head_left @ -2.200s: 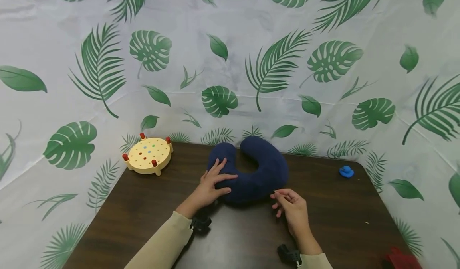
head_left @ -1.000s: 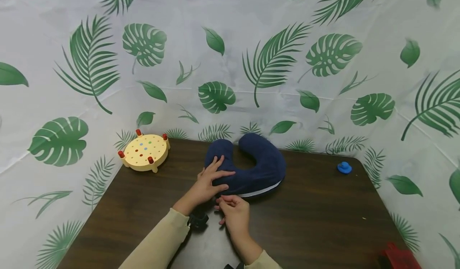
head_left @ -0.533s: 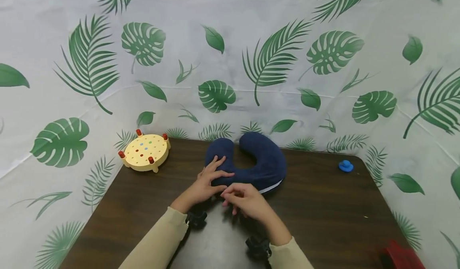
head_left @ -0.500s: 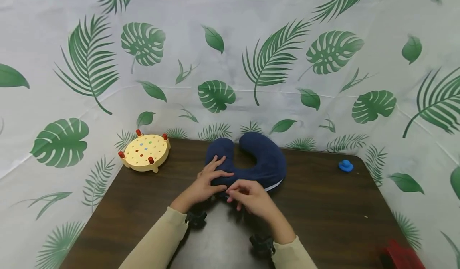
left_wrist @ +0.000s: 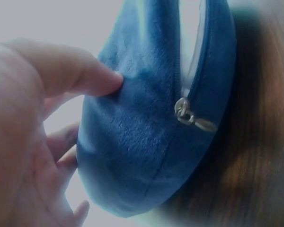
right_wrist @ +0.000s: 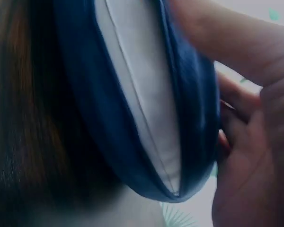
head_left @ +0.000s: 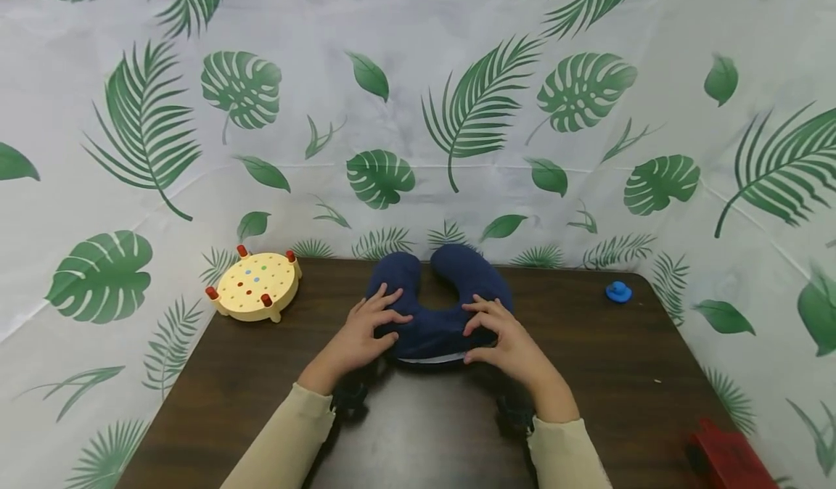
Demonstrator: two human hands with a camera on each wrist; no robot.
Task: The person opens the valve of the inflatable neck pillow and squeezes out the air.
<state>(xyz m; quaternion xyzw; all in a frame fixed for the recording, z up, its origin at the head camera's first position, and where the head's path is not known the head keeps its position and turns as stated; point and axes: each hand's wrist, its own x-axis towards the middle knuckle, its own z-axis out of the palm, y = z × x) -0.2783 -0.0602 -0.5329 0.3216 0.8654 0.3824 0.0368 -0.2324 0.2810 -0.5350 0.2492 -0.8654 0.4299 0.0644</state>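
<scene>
A dark blue U-shaped neck pillow (head_left: 427,333) lies at the back of the table, its two arms pointing to the wall. My left hand (head_left: 355,340) rests on its left side with fingers spread and the thumb (left_wrist: 104,82) pressing the near face. On the other side, my right hand (head_left: 516,347) grips the pillow, fingers bent over the top and thumb at the front edge. Along that edge the zipper gapes, showing white inner fabric (right_wrist: 146,85). Its metal zipper pull (left_wrist: 203,124) sits at the left end of the gap, not held.
At the back left stands a round yellow pegboard (head_left: 257,286) with red pegs. A small blue hat-shaped object (head_left: 618,292) lies at the back right. Near the right front corner is a red object (head_left: 728,453). A leaf-patterned cloth (head_left: 418,112) hangs around the table.
My right hand has moved left along the pillow's front edge, baring white fabric behind it, then come back right and taken hold of the right side. The left hand stays on the pillow.
</scene>
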